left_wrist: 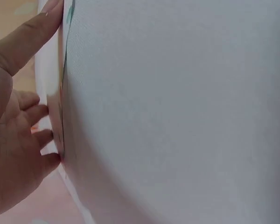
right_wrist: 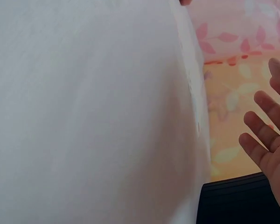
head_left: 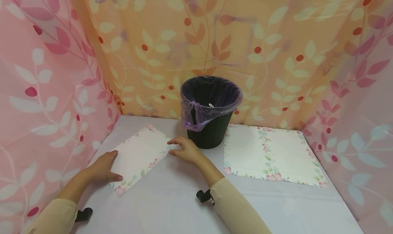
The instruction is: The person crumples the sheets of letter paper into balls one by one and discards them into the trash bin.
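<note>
A sheet of floral-bordered paper [head_left: 139,154] lies slanted on the left part of the table. My left hand [head_left: 102,168] touches its near left end, fingers spread along the edges and thumb at the lower corner. In the left wrist view, the thumb and fingertips of my left hand [left_wrist: 18,121] meet the sheet's thin edge. Beside the sheet's right edge hovers my right hand [head_left: 187,150], its thumb and fingers apart. The right wrist view shows my right hand [right_wrist: 270,130] with extended fingers and nothing between them.
A black bin [head_left: 212,133] with a purple bag [head_left: 196,114] over its rim stands behind my right hand. To its right, more floral-bordered paper [head_left: 245,152] lies flat. Floral curtains [head_left: 230,32] enclose the white table [head_left: 172,200] at the back and both sides.
</note>
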